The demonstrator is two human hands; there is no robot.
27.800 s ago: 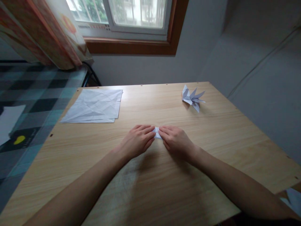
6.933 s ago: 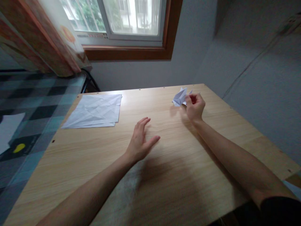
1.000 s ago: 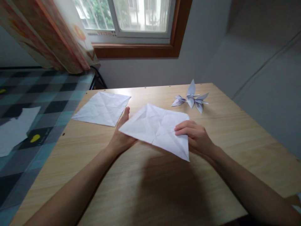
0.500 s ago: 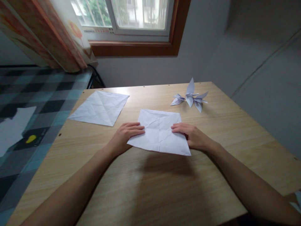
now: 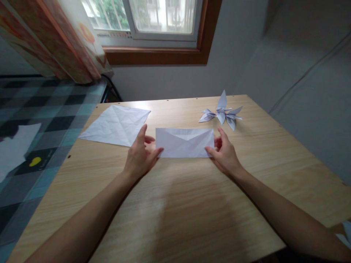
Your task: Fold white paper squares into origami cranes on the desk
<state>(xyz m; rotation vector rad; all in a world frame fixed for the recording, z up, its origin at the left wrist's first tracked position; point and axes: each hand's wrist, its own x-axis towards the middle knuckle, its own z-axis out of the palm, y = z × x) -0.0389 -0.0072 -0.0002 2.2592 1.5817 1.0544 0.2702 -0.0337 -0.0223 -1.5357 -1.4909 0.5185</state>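
A sheet of white paper [image 5: 185,145] is folded over into a wide rectangle in front of me, its upper layer dipping in a shallow V along the far edge. My left hand [image 5: 141,151] grips its left end, thumb on top of the near corner and index finger raised. At the right end, my right hand [image 5: 223,149] pinches the other near corner the same way, with its index finger pointing up. The fingers behind the paper are partly hidden.
A creased white sheet [image 5: 117,124] lies at the table's far left. Several folded paper pieces [image 5: 221,109] with pointed petals sit at the back right. The wooden table [image 5: 178,212] adjoins a checked cloth surface [image 5: 55,117] with a torn sheet [image 5: 19,146] on it.
The paper has gone from an opened-out creased sheet to a folded rectangle. Both hands have turned, and their thumbs now lie on top at its near corners.
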